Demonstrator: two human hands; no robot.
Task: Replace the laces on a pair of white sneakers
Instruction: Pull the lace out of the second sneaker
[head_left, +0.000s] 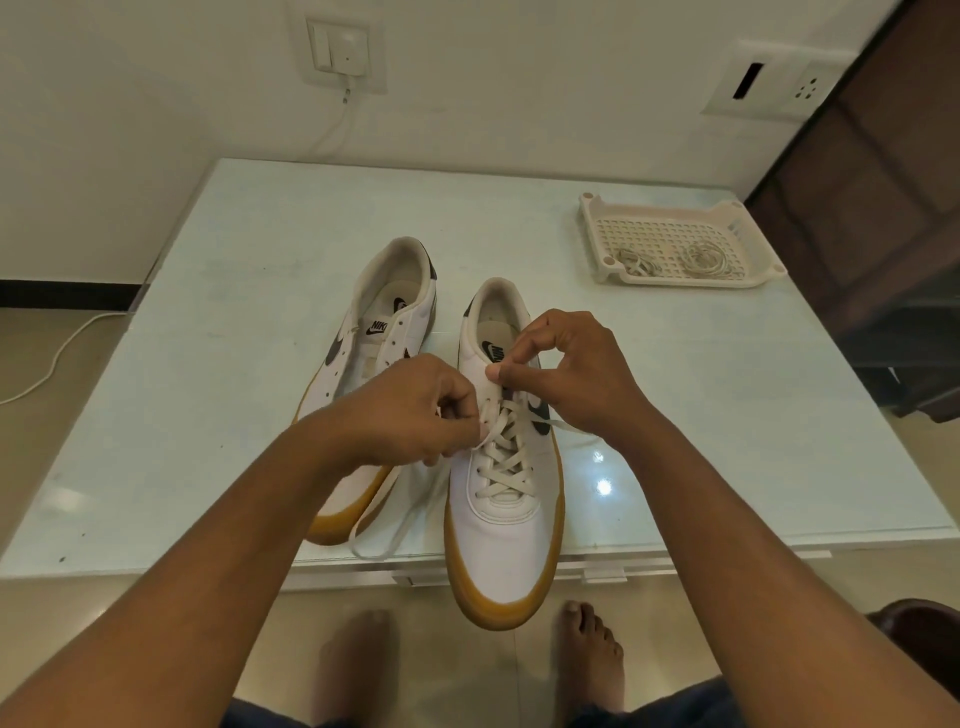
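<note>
Two white sneakers with gum soles lie on a pale table (218, 322). The right sneaker (501, 540) has its toe over the front edge and carries a cream lace (506, 457) crossed through its lower eyelets. My left hand (410, 410) pinches the lace at the sneaker's left eyelets. My right hand (566, 369) pinches the lace near the top eyelets by the tongue. One loose lace end (387, 535) trails to the front edge. The left sneaker (374, 332) has bare eyelets, and my left hand hides its front part.
A white perforated tray (675, 210) at the table's back right holds two coiled laces (701, 258). A white cable (57, 358) runs from a wall socket down to the floor on the left. My bare feet (589, 654) stand below the front edge. Dark furniture stands at the right.
</note>
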